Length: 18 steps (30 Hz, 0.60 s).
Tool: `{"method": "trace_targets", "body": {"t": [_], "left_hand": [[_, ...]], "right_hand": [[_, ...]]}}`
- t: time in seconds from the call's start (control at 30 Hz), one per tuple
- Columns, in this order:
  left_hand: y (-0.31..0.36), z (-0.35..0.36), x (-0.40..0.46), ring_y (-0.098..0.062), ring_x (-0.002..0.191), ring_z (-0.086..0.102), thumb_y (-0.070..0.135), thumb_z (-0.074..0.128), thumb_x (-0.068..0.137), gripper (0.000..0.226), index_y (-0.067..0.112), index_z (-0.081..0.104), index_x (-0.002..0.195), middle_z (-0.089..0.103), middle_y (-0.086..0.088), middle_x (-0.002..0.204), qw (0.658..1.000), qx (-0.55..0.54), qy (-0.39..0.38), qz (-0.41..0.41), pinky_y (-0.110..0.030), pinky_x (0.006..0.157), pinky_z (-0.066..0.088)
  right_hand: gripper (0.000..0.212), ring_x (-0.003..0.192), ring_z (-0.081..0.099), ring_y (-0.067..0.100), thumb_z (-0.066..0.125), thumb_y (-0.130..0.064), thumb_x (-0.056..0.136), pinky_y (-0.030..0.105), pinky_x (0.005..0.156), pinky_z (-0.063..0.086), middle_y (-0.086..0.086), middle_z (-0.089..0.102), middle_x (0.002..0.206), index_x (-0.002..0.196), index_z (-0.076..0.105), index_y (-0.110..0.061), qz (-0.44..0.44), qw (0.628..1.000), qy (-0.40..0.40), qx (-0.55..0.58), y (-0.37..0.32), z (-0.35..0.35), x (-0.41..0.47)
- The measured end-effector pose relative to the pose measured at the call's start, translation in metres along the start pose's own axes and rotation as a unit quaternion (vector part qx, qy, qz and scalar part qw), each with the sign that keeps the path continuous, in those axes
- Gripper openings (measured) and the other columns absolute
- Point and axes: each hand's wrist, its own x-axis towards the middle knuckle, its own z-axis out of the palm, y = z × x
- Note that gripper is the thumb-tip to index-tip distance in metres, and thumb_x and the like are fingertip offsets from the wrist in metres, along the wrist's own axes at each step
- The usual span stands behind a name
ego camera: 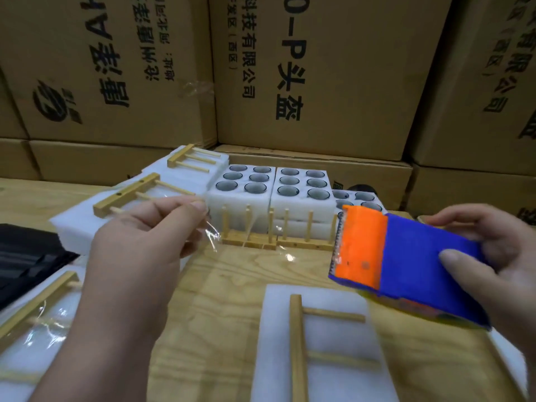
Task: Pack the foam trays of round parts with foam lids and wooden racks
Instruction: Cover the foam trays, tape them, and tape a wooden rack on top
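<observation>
Hands at work over a wooden table (232, 300): left hand (139, 245) pinches clear tape (211, 236); right hand (493, 256) grips the tape dispenser (406, 262). Foam trays (269, 198) of round parts at twelve o'clock, wooden racks (275, 239) touching their near side.

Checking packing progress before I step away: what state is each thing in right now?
Left hand: pinches clear tape.
Right hand: grips tape dispenser.
Foam trays: uncovered, parts showing.
Upright racks: stand against the trays.
Near rack: flat on foam lid.
</observation>
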Motion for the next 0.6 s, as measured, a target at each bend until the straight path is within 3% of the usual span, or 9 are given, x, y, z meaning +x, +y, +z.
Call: {"method": "trace_targets", "body": {"t": [0.07, 0.13, 0.3, 0.47, 0.6], "left_hand": [[-0.007, -0.001, -0.009, -0.01, 0.057, 0.058, 0.029, 0.079, 0.075, 0.011, 0.022, 0.077, 0.068, 0.068, 0.003, 0.067, 0.997, -0.025, -0.014, -0.076, -0.024, 0.058, 0.053], [-0.017, -0.01, -0.022, -0.011, 0.053, 0.057, 0.024, 0.078, 0.079, 0.015, 0.014, 0.072, 0.069, 0.066, 0.0, 0.067, 0.982, -0.066, -0.016, -0.175, -0.025, 0.052, 0.053], [-0.048, -0.033, -0.061, -0.011, 0.048, 0.06, 0.035, 0.082, 0.054, 0.029, 0.013, 0.069, 0.068, 0.065, -0.003, 0.065, 0.941, -0.104, -0.026, -0.323, -0.025, 0.045, 0.054], [-0.06, -0.029, -0.071, -0.007, 0.042, 0.055, 0.036, 0.082, 0.059, 0.036, 0.012, 0.065, 0.08, 0.066, 0.0, 0.062, 0.919, -0.111, -0.042, -0.376, -0.021, 0.037, 0.047], [-0.068, -0.022, -0.078, -0.01, 0.043, 0.056, 0.031, 0.083, 0.073, 0.031, 0.01, 0.063, 0.083, 0.067, 0.001, 0.061, 0.912, -0.106, -0.059, -0.392, -0.023, 0.038, 0.047]], "right_hand": [[0.046, 0.07, 0.072, 0.023, 0.07, -0.052, 0.073, 0.034, 0.042, 0.055, 0.005, 0.075, 0.085, 0.111, 0.07, -0.025, 0.031, 0.998, -0.004, 0.054, -0.014, -0.003, 0.001], [0.046, 0.059, 0.068, 0.02, 0.068, -0.058, 0.072, 0.024, 0.041, 0.048, 0.004, 0.071, 0.071, 0.104, 0.072, -0.025, 0.072, 0.995, 0.004, 0.064, -0.024, 0.001, 0.002], [0.067, 0.047, 0.062, 0.005, 0.072, -0.081, 0.064, 0.011, 0.044, 0.044, -0.003, 0.066, 0.056, 0.097, 0.074, -0.023, 0.158, 0.985, -0.059, 0.024, -0.06, 0.003, 0.0], [0.073, 0.054, 0.071, 0.018, 0.065, -0.093, 0.06, 0.036, 0.034, 0.047, -0.002, 0.075, 0.068, 0.102, 0.075, -0.034, 0.157, 0.971, -0.118, -0.135, -0.082, -0.013, 0.021], [0.075, 0.059, 0.074, 0.018, 0.067, -0.096, 0.054, 0.055, 0.057, 0.062, -0.004, 0.077, 0.073, 0.101, 0.076, -0.039, 0.172, 0.955, -0.114, -0.215, -0.105, -0.02, 0.05]]}}
